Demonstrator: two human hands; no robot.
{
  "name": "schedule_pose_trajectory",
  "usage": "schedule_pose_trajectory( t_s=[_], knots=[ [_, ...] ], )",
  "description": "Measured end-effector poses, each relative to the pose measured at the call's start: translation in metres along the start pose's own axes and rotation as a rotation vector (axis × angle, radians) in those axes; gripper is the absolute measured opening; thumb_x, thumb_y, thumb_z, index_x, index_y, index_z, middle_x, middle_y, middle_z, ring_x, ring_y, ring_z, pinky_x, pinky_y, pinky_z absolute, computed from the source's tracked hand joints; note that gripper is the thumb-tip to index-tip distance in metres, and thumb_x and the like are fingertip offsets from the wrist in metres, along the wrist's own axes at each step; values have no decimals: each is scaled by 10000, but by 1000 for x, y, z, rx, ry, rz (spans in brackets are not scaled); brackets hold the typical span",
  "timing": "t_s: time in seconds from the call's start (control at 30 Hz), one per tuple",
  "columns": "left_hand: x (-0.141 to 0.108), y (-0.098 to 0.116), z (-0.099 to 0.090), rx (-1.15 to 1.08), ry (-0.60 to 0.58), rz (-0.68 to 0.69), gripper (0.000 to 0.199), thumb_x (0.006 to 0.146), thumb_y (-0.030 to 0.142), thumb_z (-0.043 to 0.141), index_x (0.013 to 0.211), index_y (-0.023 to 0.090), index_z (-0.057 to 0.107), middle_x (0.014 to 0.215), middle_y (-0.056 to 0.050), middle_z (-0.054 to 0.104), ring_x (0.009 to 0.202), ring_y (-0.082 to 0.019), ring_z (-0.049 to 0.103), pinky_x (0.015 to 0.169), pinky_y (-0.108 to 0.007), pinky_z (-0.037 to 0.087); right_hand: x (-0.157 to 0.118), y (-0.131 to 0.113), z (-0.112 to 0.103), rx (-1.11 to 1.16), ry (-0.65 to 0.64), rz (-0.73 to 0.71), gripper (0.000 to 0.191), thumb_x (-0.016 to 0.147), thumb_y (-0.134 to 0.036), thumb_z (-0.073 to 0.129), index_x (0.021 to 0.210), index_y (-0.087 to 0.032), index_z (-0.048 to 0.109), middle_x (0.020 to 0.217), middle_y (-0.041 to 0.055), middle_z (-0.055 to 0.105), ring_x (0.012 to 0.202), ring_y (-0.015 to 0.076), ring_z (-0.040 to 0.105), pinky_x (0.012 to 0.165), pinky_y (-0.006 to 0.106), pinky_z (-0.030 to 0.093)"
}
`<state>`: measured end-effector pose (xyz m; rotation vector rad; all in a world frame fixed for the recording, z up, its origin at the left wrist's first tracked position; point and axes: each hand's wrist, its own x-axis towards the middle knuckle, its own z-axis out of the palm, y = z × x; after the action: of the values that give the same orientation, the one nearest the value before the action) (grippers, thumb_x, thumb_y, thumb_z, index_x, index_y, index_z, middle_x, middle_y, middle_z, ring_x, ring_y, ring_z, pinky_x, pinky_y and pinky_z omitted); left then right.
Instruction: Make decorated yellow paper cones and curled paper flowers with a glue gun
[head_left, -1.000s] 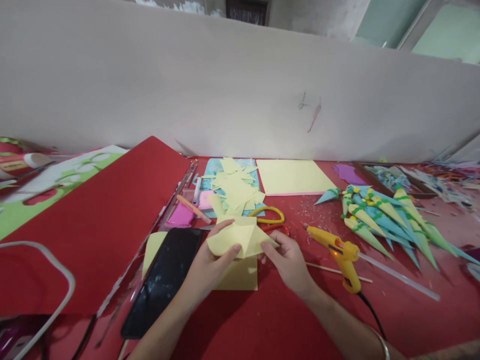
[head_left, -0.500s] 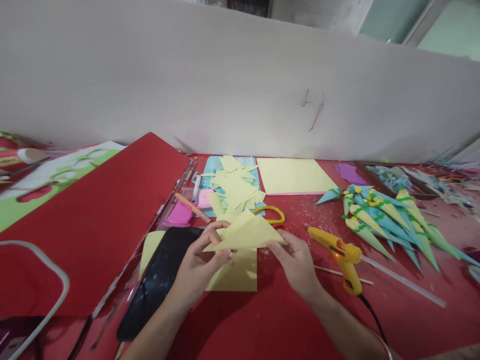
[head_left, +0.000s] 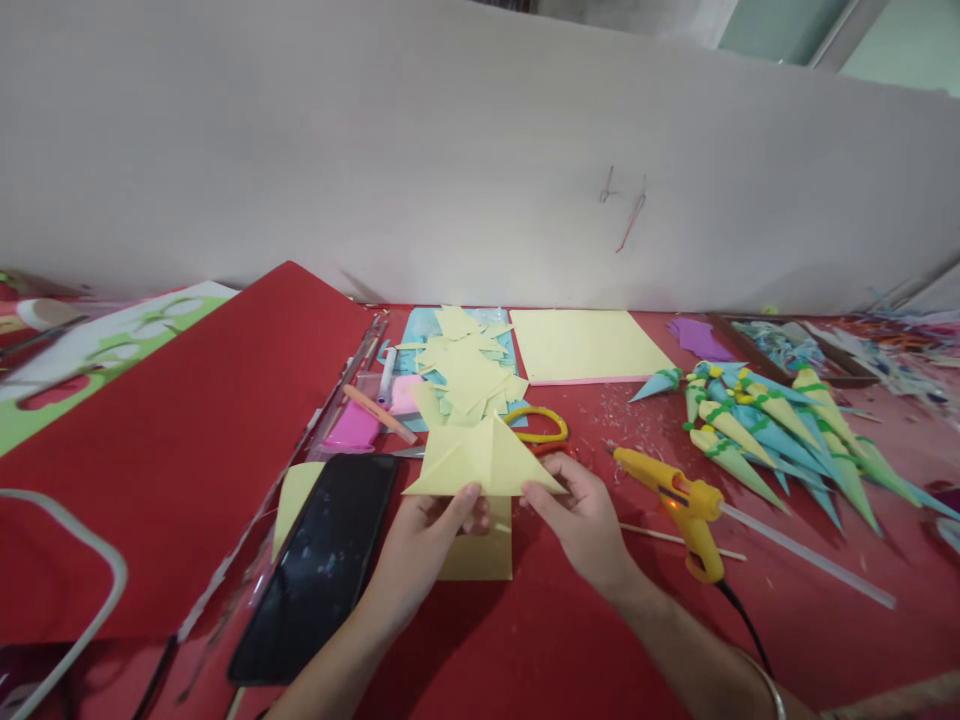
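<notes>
A pale yellow piece of folded paper [head_left: 484, 465] is held up between both hands, its long straight edge toward me and a crease down its middle. My left hand [head_left: 431, 535] pinches that edge near the centre, thumb on top and fingers underneath. At the right part of the same edge, my right hand [head_left: 581, 510] grips with thumb and fingers. Below the folded piece, a yellow paper sheet [head_left: 476, 560] lies on the red table. Yellow-handled scissors [head_left: 551, 425] lie just behind, partly covered by the paper and my right hand.
A yellow glue gun [head_left: 679, 500] with a clear stick lies right, beside a pile of blue and yellow paper cones [head_left: 765, 420]. Yellow paper scraps [head_left: 469, 370] and a yellow sheet stack [head_left: 589, 345] sit behind. A black phone [head_left: 319, 565] and red board [head_left: 225, 400] are left.
My left hand has shifted its pinch to the middle of the paper's near edge. The paper's left side now shows more spread out, with its centre crease visible.
</notes>
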<state>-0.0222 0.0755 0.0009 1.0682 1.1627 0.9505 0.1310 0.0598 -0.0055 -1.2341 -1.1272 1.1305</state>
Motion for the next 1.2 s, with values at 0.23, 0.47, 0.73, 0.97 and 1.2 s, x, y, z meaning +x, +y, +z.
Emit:
schedule_pose_trajectory(
  t_s=[0.23, 0.47, 0.73, 0.97, 1.2],
  knots=[
    [-1, 0, 0, 17, 50, 9, 262, 656, 380, 652, 575, 132, 631, 577, -28, 648, 574, -142, 581, 593, -235, 469, 2, 5, 7, 369, -14, 72, 330, 633, -278, 717, 915, -210, 560, 779, -14, 664, 651, 116, 602, 641, 233, 502],
    [-5, 9, 5, 172, -8, 102, 240, 680, 341, 590, 511, 171, 594, 570, -19, 654, 589, -164, 606, 620, -247, 477, -3, 1, 14, 293, -113, 101, 195, 669, -367, 678, 717, -180, 650, 700, 18, 693, 704, 182, 643, 711, 310, 523],
    [-6, 6, 0, 311, 36, 153, 189, 653, 351, 590, 556, 190, 609, 570, -8, 639, 617, -189, 605, 596, -257, 481, -4, 6, 8, 111, -124, -33, 172, 723, -310, 637, 843, -189, 662, 836, 36, 695, 808, 198, 642, 781, 330, 509],
    [-8, 7, 1, 309, 53, 168, 249, 663, 355, 575, 465, 205, 549, 447, 0, 556, 683, -218, 603, 660, -278, 479, -6, 3, 8, 85, -150, -29, 131, 729, -293, 629, 806, -188, 638, 816, 42, 683, 792, 197, 634, 773, 330, 501],
    [-1, 1, -7, 373, 73, 224, 228, 626, 351, 622, 498, 173, 562, 523, -6, 559, 528, -142, 477, 568, -246, 416, -4, 4, 5, 18, -153, -19, 226, 645, -360, 709, 780, -183, 670, 794, 38, 692, 758, 198, 631, 737, 308, 503]
  ],
)
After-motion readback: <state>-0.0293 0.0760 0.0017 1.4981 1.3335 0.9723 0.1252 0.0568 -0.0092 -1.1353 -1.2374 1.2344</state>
